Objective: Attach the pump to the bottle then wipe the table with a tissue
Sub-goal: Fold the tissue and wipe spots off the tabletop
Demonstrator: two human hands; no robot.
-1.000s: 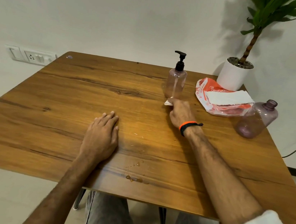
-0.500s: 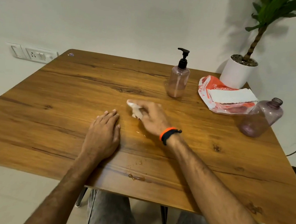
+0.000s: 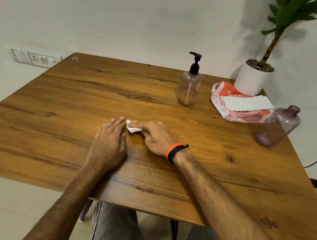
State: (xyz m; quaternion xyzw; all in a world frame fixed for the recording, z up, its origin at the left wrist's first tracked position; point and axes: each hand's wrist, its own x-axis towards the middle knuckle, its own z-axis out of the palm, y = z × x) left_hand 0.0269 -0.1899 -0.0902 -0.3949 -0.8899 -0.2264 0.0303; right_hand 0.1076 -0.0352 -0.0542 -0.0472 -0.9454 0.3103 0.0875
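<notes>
While our left hand (image 3: 108,145) lies flat with straight fingers on the wooden table (image 3: 52,126), our right hand (image 3: 156,137) presses a crumpled white tissue (image 3: 132,127) onto the wood just beside the left fingertips. We see the bottle (image 3: 189,87) upright toward the far edge, its black pump (image 3: 194,64) fitted, well apart from both hands. Small wet drops (image 3: 144,189) sit near the front edge.

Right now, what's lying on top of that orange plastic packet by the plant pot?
A flat stack of white tissues lies on the orange packet, covering its middle. Part of the printed lettering shows beside the stack; the rest is covered. What is inside the packet cannot be made out.
</notes>
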